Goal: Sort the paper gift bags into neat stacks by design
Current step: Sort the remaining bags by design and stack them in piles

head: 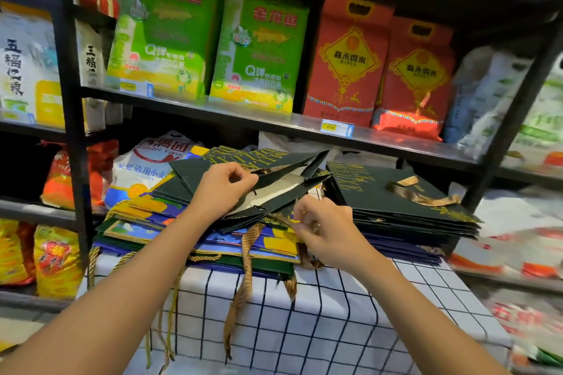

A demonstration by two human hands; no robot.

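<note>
A dark green gift bag [274, 189] with gold lettering lies half open on top of a mixed pile of blue-and-yellow bags [146, 216], its pale inside showing. My left hand [224, 187] pinches its upper rim near the brown ribbon handle. My right hand [326, 227] pinches the lower rim or ribbon at the bag's near edge. To the right sits a flat stack of dark green bags [396, 201] over purple ones, a ribbon handle lying on top. Striped ribbon handles [243, 277] dangle over the table's front.
The bags rest on a table with a white checked cloth [304, 313]. Black metal shelving [73, 100] with green and red rice packs stands right behind. Sacks of rice and flour crowd both sides at table height.
</note>
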